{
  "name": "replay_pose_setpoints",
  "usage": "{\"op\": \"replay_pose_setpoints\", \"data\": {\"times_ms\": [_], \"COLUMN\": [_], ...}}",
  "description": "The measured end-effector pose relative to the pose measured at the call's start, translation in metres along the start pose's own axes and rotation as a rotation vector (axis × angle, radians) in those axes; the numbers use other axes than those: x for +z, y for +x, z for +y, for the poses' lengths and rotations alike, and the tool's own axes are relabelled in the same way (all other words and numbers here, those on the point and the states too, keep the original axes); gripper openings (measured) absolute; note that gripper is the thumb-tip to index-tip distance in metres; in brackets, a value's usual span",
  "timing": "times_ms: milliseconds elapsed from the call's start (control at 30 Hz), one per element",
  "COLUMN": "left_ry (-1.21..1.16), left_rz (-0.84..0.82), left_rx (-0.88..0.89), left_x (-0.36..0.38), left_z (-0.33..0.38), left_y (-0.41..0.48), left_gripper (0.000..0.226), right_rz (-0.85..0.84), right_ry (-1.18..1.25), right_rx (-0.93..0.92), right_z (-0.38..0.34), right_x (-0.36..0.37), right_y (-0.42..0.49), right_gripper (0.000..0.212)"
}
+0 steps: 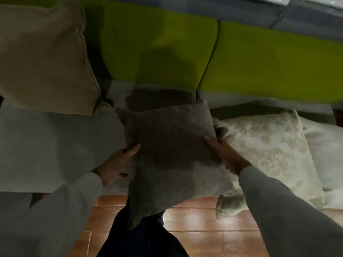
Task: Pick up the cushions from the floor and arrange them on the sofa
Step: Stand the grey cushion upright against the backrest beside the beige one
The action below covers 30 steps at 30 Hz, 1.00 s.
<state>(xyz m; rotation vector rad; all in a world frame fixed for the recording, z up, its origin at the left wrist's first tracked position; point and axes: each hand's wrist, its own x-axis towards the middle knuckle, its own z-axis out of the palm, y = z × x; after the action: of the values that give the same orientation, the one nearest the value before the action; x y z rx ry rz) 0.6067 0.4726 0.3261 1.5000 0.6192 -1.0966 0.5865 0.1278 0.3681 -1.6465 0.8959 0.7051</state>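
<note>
The fingers under the grey cushion (pixel 172 154) are hidden, and the beige cushion (pixel 42 58) is cut off at upper left. At frame centre, the left hand (pixel 116 165) and right hand (pixel 226 154) clasp the grey cushion's side edges above the sofa (pixel 55 145), beside a patterned cushion (pixel 269 147).

The person is wearing a long-sleeved top in a pale grey, soft-looking fabric. The left sleeve (pixel 55 210) is hanging loose and baggy, bunching in broad folds and ending in a plain cuff at the wrist. The right sleeve (pixel 282 201) is matching it in colour and cloth, lying smoother along the forearm and likewise ending at the wrist. Both hands, the left hand (pixel 117 164) and the right hand (pixel 226 154), are showing bare beyond the cuffs. Dark navy trousers (pixel 141 238) are covering the legs below.
</note>
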Motion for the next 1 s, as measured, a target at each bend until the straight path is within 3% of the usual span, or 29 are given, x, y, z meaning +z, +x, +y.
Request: {"op": "replay_pose_setpoints", "data": {"times_ms": [67,200,300,400,567,700,833,1000], "left_ry": [-0.041,-0.051,-0.074,-0.136,-0.155,-0.15,-0.073,0.013], "left_rz": [-0.047,-0.031,0.011,0.006,0.017,-0.035,-0.063,-0.002], "left_rx": [-0.004,0.045,0.142,0.242,0.45,0.479,0.503,0.533], "left_x": [0.0,0.002,-0.007,-0.023,-0.065,-0.092,-0.108,-0.119], "left_z": [0.0,0.013,0.035,0.073,0.153,0.196,0.208,0.214], "left_y": [0.004,0.003,-0.002,-0.007,-0.007,0.006,0.023,0.033], "left_gripper": [0.055,0.069,0.067,0.093,0.093,0.105,0.124,0.116], "right_rz": [0.004,0.043,0.058,0.073,0.06,0.074,0.086,0.073], "right_ry": [0.107,0.163,0.182,0.184,0.291,0.323,0.314,0.266], "right_rx": [0.031,0.023,-0.019,-0.069,-0.232,-0.306,-0.237,-0.15], "right_z": [0.001,0.0,-0.015,-0.045,-0.115,-0.152,-0.161,-0.161], "right_x": [0.001,0.008,0.012,0.014,0.022,0.033,0.054,0.061], "right_y": [0.003,0.002,-0.003,-0.002,0.008,0.024,0.035,0.045], "right_gripper": [0.047,0.092,0.103,0.101,0.087,0.082,0.064,0.065]}}
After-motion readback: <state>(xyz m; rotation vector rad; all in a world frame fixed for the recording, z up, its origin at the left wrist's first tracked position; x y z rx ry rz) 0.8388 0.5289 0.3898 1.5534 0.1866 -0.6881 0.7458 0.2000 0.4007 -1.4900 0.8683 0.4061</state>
